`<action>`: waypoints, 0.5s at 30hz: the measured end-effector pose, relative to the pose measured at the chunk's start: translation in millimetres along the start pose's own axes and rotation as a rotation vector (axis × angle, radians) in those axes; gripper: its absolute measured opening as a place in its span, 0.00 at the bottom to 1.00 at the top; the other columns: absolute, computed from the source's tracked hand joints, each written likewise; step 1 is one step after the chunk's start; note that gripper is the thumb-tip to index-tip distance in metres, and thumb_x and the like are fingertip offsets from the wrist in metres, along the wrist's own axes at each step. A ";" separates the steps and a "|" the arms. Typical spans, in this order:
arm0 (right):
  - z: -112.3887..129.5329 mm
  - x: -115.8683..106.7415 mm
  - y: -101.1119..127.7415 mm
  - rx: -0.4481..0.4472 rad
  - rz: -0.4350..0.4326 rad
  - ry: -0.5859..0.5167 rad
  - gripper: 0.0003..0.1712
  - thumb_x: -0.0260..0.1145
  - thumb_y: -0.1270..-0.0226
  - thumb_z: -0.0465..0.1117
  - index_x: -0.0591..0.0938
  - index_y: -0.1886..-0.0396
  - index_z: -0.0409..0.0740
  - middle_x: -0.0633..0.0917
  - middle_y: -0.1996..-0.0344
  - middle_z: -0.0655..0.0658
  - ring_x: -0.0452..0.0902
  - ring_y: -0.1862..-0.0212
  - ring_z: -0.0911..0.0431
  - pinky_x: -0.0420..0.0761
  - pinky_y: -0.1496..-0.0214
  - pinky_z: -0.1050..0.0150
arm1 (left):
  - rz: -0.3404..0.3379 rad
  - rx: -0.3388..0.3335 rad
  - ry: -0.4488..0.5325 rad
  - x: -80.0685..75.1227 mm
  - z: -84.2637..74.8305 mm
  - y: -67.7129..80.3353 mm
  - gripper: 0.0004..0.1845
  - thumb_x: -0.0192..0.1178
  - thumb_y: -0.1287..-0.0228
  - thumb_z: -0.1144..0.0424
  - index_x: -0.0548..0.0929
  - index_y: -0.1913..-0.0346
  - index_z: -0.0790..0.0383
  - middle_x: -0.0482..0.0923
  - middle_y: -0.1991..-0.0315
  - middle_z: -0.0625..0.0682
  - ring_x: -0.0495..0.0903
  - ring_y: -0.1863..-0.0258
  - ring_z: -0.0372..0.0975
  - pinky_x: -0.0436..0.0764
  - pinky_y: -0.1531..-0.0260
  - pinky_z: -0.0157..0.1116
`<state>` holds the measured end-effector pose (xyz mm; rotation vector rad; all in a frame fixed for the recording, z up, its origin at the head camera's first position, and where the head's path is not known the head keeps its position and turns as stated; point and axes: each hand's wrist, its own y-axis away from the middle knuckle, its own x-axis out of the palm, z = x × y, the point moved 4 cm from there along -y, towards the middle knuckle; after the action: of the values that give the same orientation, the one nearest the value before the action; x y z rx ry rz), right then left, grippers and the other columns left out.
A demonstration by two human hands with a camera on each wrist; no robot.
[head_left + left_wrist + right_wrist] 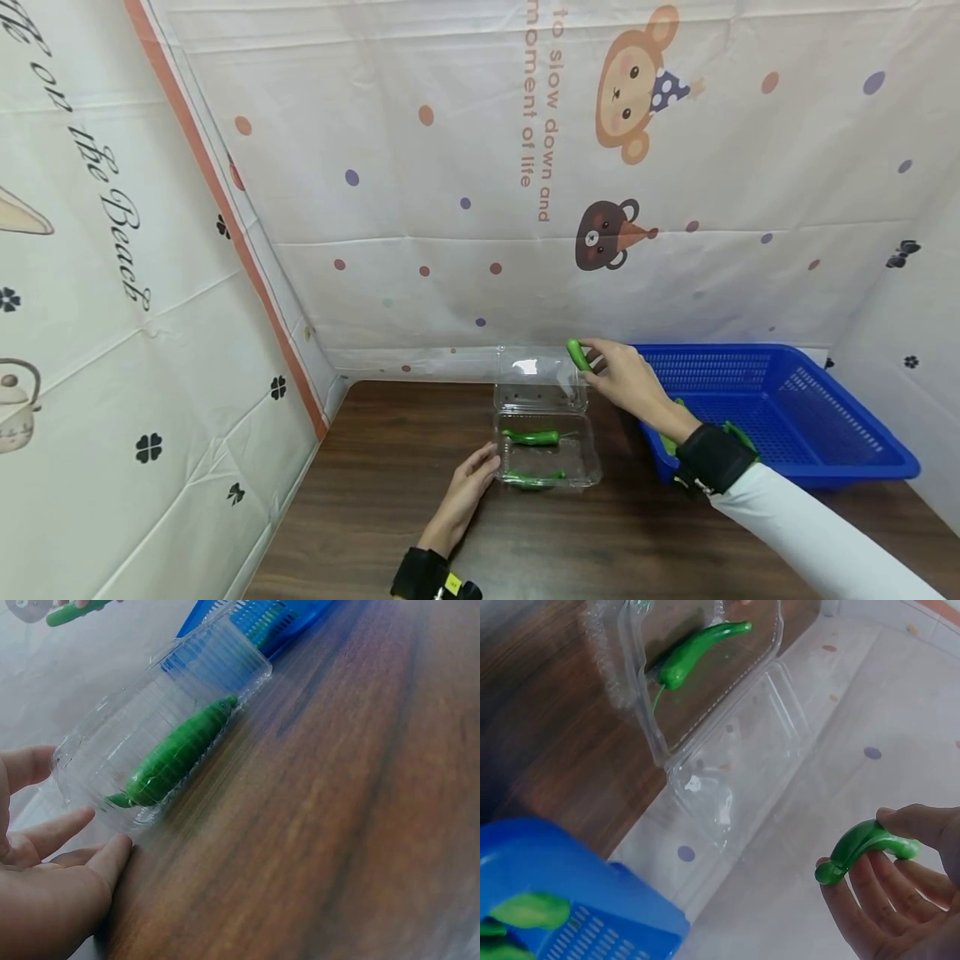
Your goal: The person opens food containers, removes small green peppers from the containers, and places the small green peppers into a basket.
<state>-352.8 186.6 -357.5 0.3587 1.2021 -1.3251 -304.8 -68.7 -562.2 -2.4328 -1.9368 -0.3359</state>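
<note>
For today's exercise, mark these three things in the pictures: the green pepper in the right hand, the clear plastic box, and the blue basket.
green pepper (pixel 577 354): head view, middle of its body.
clear plastic box (pixel 592 467): head view, right wall of the tray.
blue basket (pixel 862 467): head view, front rim.

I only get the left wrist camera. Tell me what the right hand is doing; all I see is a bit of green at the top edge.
Observer: The right hand pinches a green pepper between thumb and fingers, above the open lid of the clear box.
Operator: Report how many peppers lie in the box. I see one.
Observer: Two, on the head view: one at the far side, one at the near side.
Operator: Say what is in the blue basket.
Observer: More green peppers lie in the blue basket, at the corner nearest the box.
Operator: Describe the left hand's grip.
Observer: No grip. The left hand rests open on the table, fingertips at the box's left edge.
</note>
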 end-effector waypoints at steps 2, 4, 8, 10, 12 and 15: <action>-2.1 -2.7 0.3 0.002 -0.003 -0.002 0.29 0.73 0.37 0.31 0.78 0.35 0.33 0.89 0.57 0.33 0.89 0.61 0.44 0.90 0.66 0.54 | 0.002 0.001 -0.005 -0.1 0.2 0.7 0.36 0.54 0.21 0.53 0.58 0.21 0.69 0.52 0.19 0.67 0.52 0.19 0.58 0.61 0.20 0.54; -4.5 -4.9 0.4 0.004 -0.004 0.000 0.29 0.73 0.37 0.32 0.78 0.35 0.33 0.89 0.57 0.32 0.89 0.61 0.44 0.90 0.66 0.54 | 0.002 0.000 -0.006 -0.4 0.4 1.1 0.36 0.54 0.21 0.52 0.58 0.21 0.69 0.52 0.20 0.67 0.52 0.19 0.58 0.61 0.20 0.54; -7.7 -8.1 1.1 0.005 -0.008 -0.001 0.29 0.73 0.36 0.32 0.78 0.35 0.33 0.88 0.57 0.32 0.88 0.61 0.44 0.89 0.66 0.54 | -0.002 -0.001 -0.002 -1.1 0.1 1.3 0.36 0.54 0.20 0.52 0.58 0.21 0.69 0.53 0.19 0.67 0.53 0.19 0.58 0.61 0.20 0.54; -8.4 -9.3 1.9 0.006 -0.010 -0.002 0.29 0.73 0.36 0.32 0.78 0.35 0.33 0.88 0.56 0.32 0.88 0.61 0.44 0.90 0.66 0.54 | 0.000 0.000 0.000 -1.3 -0.2 0.9 0.35 0.54 0.20 0.53 0.58 0.21 0.69 0.52 0.19 0.67 0.53 0.19 0.58 0.61 0.20 0.54; -7.8 -10.9 2.9 0.005 -0.012 -0.009 0.29 0.73 0.36 0.32 0.78 0.35 0.33 0.88 0.56 0.32 0.88 0.61 0.43 0.90 0.66 0.54 | 0.004 -0.001 0.002 -0.9 -0.3 0.9 0.35 0.53 0.20 0.53 0.58 0.21 0.69 0.52 0.19 0.67 0.53 0.19 0.58 0.60 0.19 0.54; -7.1 -12.8 4.8 0.002 -0.019 -0.016 0.30 0.73 0.35 0.32 0.78 0.34 0.34 0.88 0.56 0.32 0.88 0.61 0.44 0.90 0.65 0.54 | 0.011 0.004 0.002 -0.5 0.0 0.4 0.35 0.53 0.20 0.53 0.57 0.21 0.69 0.51 0.19 0.67 0.53 0.19 0.58 0.60 0.19 0.54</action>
<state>-349.4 200.6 -351.9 0.3377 1.1938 -1.3434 -304.5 -69.3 -562.3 -2.4388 -1.9211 -0.3337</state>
